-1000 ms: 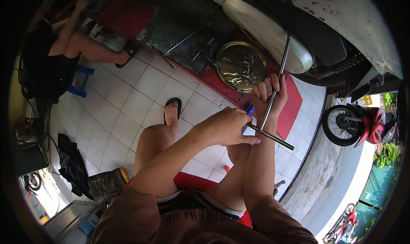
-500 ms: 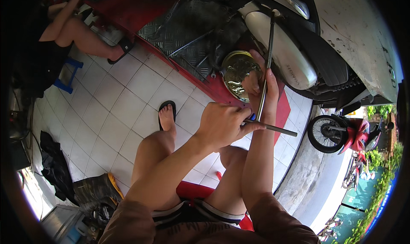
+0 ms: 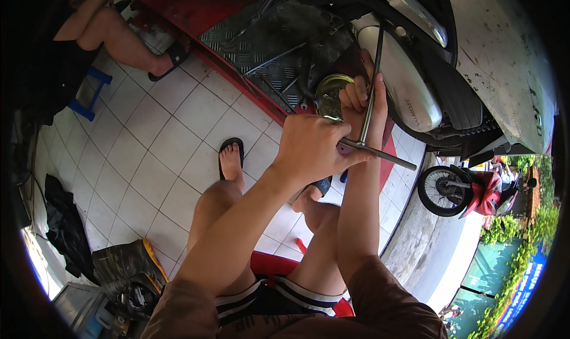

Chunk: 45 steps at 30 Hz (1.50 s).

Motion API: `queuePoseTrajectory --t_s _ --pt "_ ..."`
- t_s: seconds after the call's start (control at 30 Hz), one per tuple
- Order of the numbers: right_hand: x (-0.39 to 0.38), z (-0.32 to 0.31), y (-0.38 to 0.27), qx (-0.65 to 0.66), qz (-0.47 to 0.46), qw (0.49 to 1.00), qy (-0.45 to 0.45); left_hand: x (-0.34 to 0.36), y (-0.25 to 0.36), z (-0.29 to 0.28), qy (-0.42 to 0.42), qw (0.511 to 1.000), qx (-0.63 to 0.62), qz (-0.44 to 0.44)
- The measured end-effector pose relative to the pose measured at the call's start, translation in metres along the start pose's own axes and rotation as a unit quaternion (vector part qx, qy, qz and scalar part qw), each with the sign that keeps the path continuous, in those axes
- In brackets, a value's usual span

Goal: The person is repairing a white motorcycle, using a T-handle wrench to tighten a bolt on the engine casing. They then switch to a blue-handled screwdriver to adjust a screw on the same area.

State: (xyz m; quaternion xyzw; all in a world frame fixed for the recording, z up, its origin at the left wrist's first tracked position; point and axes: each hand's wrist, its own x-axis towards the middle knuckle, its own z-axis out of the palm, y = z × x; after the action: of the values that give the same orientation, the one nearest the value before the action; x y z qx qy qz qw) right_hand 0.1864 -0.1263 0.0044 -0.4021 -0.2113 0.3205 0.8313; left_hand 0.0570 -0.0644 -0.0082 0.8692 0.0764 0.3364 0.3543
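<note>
Left hand (image 3: 312, 146) clenched around crossbar of T-handle wrench (image 3: 369, 110). Right hand (image 3: 363, 98) wrapped around wrench shaft, beside round brass cover (image 3: 328, 95). Shaft tip up against scooter's silver casing (image 3: 404, 84).

Silver T-wrench (image 3: 369, 110), brass-coloured round cover (image 3: 330, 95)

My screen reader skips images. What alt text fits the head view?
Seated person's left hand grips the crossbar of a T-handle wrench while the right hand steadies its shaft, which points up toward a scooter's silver engine cover above white floor tiles.
</note>
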Motion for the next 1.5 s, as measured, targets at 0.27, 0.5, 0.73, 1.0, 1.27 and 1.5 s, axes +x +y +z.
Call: queuePoseTrajectory --t_s 0.27,0.5,0.73,1.0,1.27,1.5 --pt "-0.002 0.002 0.008 -0.007 0.016 0.999 -0.051 0.013 -0.017 -0.016 0.159 0.982 0.012 0.097" --pt "-0.016 0.012 0.002 -0.075 0.049 0.995 -0.052 0.019 -0.029 -0.027 0.243 0.959 0.072 0.127" --pt "-0.027 0.02 0.0 -0.036 0.114 0.989 -0.083 0.022 -0.048 -0.038 0.248 0.957 0.095 0.113" --pt "-0.021 0.017 0.008 0.002 0.151 0.986 -0.069 0.017 -0.033 -0.038 0.169 0.971 0.105 0.134" --pt "-0.015 0.024 0.004 -0.052 0.14 0.988 -0.04 0.02 -0.025 -0.04 0.167 0.971 0.113 0.131" --pt "-0.011 0.052 0.018 0.046 0.131 0.99 -0.007 0.023 -0.045 -0.047 0.202 0.968 0.086 0.125"
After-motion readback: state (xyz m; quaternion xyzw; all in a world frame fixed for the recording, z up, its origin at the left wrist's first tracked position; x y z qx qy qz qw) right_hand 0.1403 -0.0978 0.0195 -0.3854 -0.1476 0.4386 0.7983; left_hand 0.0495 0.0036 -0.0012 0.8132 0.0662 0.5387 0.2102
